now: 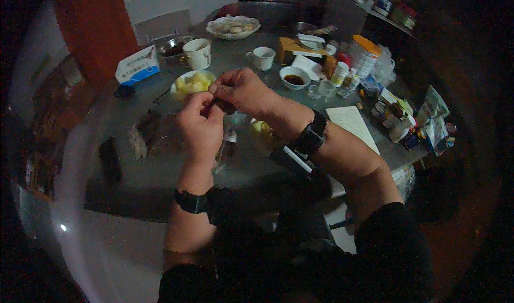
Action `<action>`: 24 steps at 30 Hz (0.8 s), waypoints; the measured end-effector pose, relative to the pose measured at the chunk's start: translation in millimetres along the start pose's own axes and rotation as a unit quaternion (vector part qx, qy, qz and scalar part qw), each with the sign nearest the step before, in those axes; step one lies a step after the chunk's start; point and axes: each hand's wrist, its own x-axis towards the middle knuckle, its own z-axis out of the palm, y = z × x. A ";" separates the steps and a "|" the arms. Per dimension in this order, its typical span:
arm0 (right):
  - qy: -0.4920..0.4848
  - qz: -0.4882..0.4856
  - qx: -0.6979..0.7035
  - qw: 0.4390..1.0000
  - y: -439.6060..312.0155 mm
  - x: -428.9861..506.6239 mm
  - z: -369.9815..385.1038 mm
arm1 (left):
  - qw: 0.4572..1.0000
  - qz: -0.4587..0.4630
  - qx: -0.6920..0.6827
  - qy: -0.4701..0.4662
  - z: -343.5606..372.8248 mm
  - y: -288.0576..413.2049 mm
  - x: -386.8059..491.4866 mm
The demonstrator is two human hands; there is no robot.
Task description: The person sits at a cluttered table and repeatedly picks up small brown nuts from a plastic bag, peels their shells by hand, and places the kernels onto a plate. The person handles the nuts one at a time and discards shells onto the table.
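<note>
My left hand (200,122) and my right hand (245,92) meet at their fingertips above the table (132,186). The thumbs and fingers of both are bent in a pinch. Dim light and the curled fingers hide whether something small is between them. Just behind the hands is a white bowl with pale yellow chunks of food (194,82). Under my right wrist, more pale yellow pieces (262,127) show, partly covered by the arm. Clear plastic wrapping (231,136) lies on the table below the hands, blurred.
A patterned mug (198,54), a white cup (264,58) and a small bowl of dark sauce (294,79) stand farther back. Bottles and a tub with an orange lid (365,48) crowd the right. A notepad (351,124), a blue-white box (138,66) and a dark phone-like slab (110,159) lie around.
</note>
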 end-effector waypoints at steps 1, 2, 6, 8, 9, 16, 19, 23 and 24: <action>-0.001 0.004 0.020 1.000 1.5 -7.5 -3.9 | 1.000 0.026 -0.004 -0.010 3.1 0.5 -2.9; -0.001 0.003 0.022 1.000 3.4 -15.2 -9.3 | 0.999 -0.001 -0.011 -0.036 7.5 0.2 -2.9; -0.001 -0.002 0.022 1.000 20.3 -40.9 -32.7 | 0.991 -0.037 -0.033 -0.128 15.2 2.3 -13.4; 0.085 -0.005 -0.039 0.996 31.9 -49.8 -56.7 | 0.993 0.008 -0.027 -0.112 15.7 2.6 -15.2; 0.121 -0.017 -0.062 0.991 38.5 -52.0 -72.0 | 0.994 0.020 -0.023 -0.107 15.6 2.5 -15.1; 0.348 0.100 -0.311 0.879 122.1 -64.1 -238.8 | 0.996 0.002 -0.033 -0.083 11.3 -2.9 -9.7; 0.326 0.074 -0.557 0.761 171.8 -58.0 -287.3 | 0.996 0.005 -0.032 -0.082 10.4 -4.2 -8.4; 0.308 0.169 -0.669 0.655 180.9 -52.2 -293.6 | 0.996 0.002 -0.040 -0.085 8.1 -4.1 -6.9; 0.329 0.227 -0.615 0.680 170.5 -54.7 -283.4 | 0.995 0.000 -0.051 -0.084 7.6 -4.3 -6.0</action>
